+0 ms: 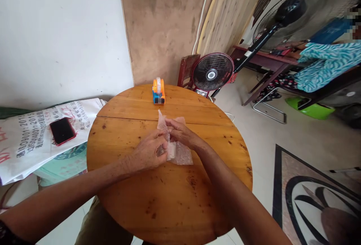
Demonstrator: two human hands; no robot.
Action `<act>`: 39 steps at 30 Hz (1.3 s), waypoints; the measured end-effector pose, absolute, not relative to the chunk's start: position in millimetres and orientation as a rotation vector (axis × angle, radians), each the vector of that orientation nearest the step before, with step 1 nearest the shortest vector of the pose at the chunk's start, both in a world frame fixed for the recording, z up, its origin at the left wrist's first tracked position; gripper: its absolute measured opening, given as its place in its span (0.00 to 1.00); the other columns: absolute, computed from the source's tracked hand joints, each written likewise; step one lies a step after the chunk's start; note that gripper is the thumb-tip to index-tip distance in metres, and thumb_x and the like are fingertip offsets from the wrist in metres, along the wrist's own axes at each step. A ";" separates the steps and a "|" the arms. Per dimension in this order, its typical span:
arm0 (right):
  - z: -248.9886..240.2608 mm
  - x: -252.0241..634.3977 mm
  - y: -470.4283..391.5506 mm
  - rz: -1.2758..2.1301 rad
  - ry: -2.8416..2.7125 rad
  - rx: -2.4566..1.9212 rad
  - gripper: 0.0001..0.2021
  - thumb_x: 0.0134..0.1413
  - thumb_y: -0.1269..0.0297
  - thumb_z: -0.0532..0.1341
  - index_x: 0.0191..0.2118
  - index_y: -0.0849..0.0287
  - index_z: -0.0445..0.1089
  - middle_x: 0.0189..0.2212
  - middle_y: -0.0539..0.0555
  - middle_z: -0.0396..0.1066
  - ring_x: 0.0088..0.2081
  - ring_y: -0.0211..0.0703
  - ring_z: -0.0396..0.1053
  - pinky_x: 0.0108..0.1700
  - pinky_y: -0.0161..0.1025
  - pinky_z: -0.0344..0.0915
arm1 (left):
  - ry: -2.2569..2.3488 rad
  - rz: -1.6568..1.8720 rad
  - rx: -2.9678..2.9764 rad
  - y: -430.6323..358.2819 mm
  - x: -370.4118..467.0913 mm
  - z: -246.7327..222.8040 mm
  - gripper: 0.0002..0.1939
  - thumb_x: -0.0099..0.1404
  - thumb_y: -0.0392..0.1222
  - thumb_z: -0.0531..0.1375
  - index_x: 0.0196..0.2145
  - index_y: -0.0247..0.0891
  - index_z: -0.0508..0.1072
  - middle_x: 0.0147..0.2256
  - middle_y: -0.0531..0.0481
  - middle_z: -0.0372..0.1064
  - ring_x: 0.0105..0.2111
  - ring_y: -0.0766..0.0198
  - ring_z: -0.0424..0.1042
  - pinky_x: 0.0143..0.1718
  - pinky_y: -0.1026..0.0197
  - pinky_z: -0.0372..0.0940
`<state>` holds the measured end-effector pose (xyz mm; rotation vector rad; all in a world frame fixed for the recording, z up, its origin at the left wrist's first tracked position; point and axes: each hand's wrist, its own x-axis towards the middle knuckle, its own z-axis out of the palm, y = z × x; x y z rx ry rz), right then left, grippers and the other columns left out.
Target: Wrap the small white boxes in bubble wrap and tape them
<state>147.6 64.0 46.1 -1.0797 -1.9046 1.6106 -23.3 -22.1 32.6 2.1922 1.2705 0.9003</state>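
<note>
A sheet of clear bubble wrap lies on the round wooden table, partly folded over a small pale item whose kind I cannot make out. My left hand grips the wrap's left edge, with thumb and fingers curled round it. From the right, my right hand bends over the upper part of the wrap, its fingers closed on the film near my left fingertips. Behind both hands, toward the table's far edge, stands an orange and blue tape dispenser with a roll of clear tape.
A phone in a red case rests on white printed sacks at the left. Beyond the table are a round heater and a standing fan. At the right, a person in a patterned blue garment is near a dark table.
</note>
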 end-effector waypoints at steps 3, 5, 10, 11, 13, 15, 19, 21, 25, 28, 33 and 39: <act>53.7 141.8 79.9 1.608 -1.873 -1.185 0.25 0.48 0.68 0.56 0.55 0.54 0.64 0.48 0.53 0.69 0.31 0.34 0.65 0.27 0.29 0.61 | 1.272 0.855 2.152 -21.0 -23.7 31.7 0.05 0.55 0.34 0.60 0.31 0.40 0.68 0.54 0.44 0.65 0.45 0.56 0.71 0.41 0.57 0.68; 51.9 138.3 92.0 1.556 -1.818 -1.235 0.25 0.46 0.67 0.57 0.54 0.54 0.64 0.51 0.53 0.68 0.33 0.34 0.66 0.28 0.29 0.61 | 1.260 0.820 2.132 -19.7 -24.2 31.8 0.05 0.55 0.34 0.60 0.31 0.40 0.68 0.56 0.43 0.64 0.44 0.57 0.71 0.37 0.59 0.67; 39.9 134.4 107.0 1.488 -1.695 -1.330 0.25 0.44 0.66 0.58 0.52 0.57 0.65 0.46 0.53 0.71 0.33 0.36 0.66 0.28 0.31 0.61 | 1.178 0.751 2.180 -13.0 -25.0 35.6 0.05 0.54 0.33 0.58 0.29 0.40 0.64 0.46 0.44 0.67 0.47 0.55 0.68 0.37 0.60 0.64; 39.1 135.0 106.3 1.488 -1.679 -1.329 0.25 0.44 0.65 0.58 0.53 0.57 0.65 0.46 0.53 0.71 0.33 0.37 0.67 0.29 0.31 0.61 | 1.166 0.749 2.190 -11.6 -24.9 36.1 0.05 0.54 0.33 0.57 0.29 0.40 0.64 0.42 0.46 0.67 0.45 0.56 0.69 0.37 0.60 0.64; 39.9 137.5 102.8 1.483 -1.664 -1.315 0.26 0.44 0.65 0.58 0.53 0.58 0.65 0.48 0.54 0.71 0.36 0.38 0.68 0.30 0.32 0.62 | 1.156 0.741 2.191 -9.5 -24.6 35.9 0.05 0.54 0.34 0.57 0.28 0.40 0.63 0.37 0.49 0.64 0.38 0.59 0.68 0.35 0.60 0.63; 42.4 141.7 98.5 1.447 -1.680 -1.319 0.25 0.45 0.65 0.57 0.54 0.57 0.65 0.52 0.55 0.69 0.41 0.40 0.69 0.32 0.33 0.63 | 1.162 0.730 2.167 -8.6 -24.2 34.4 0.05 0.54 0.35 0.57 0.29 0.40 0.62 0.36 0.51 0.63 0.32 0.63 0.65 0.33 0.61 0.61; 45.5 150.2 94.2 1.291 -1.772 -1.314 0.25 0.50 0.62 0.56 0.56 0.57 0.66 0.58 0.57 0.65 0.51 0.46 0.67 0.41 0.38 0.67 | 1.132 0.743 2.159 -9.0 -23.9 30.4 0.04 0.55 0.35 0.56 0.30 0.39 0.62 0.36 0.51 0.62 0.29 0.66 0.61 0.31 0.61 0.59; 46.7 152.7 92.9 1.238 -1.810 -1.280 0.25 0.52 0.63 0.56 0.57 0.57 0.65 0.60 0.58 0.63 0.55 0.48 0.65 0.46 0.42 0.68 | 1.123 0.752 2.180 -9.5 -24.0 29.1 0.04 0.55 0.35 0.56 0.30 0.39 0.61 0.36 0.51 0.61 0.30 0.65 0.61 0.31 0.61 0.59; 55.8 158.9 76.0 1.133 -1.841 -1.251 0.23 0.54 0.64 0.54 0.56 0.57 0.66 0.58 0.58 0.66 0.56 0.48 0.65 0.51 0.46 0.66 | 1.115 0.763 2.184 -9.9 -25.1 28.0 0.04 0.57 0.36 0.56 0.30 0.40 0.61 0.35 0.50 0.61 0.36 0.60 0.64 0.33 0.61 0.60; 64.0 171.3 45.5 0.924 -1.900 -1.263 0.19 0.56 0.61 0.57 0.53 0.56 0.69 0.55 0.58 0.69 0.56 0.50 0.65 0.56 0.49 0.63 | 1.116 0.772 2.193 -9.5 -26.2 27.8 0.04 0.57 0.36 0.55 0.31 0.40 0.62 0.34 0.50 0.61 0.37 0.59 0.64 0.35 0.60 0.60; 57.3 194.8 -5.8 0.640 -1.909 -1.478 0.25 0.53 0.55 0.63 0.57 0.55 0.65 0.57 0.61 0.66 0.56 0.54 0.64 0.53 0.51 0.64 | 1.094 0.797 2.228 -8.3 -26.5 25.6 0.03 0.57 0.36 0.55 0.30 0.40 0.61 0.33 0.51 0.60 0.32 0.62 0.62 0.36 0.58 0.60; 32.9 196.1 -17.8 0.790 -1.846 -1.729 0.34 0.49 0.49 0.64 0.60 0.59 0.60 0.38 0.57 0.73 0.33 0.46 0.70 0.38 0.45 0.67 | 1.096 0.808 2.225 -7.5 -26.8 20.8 0.04 0.58 0.39 0.56 0.30 0.39 0.62 0.35 0.50 0.62 0.32 0.62 0.62 0.36 0.58 0.61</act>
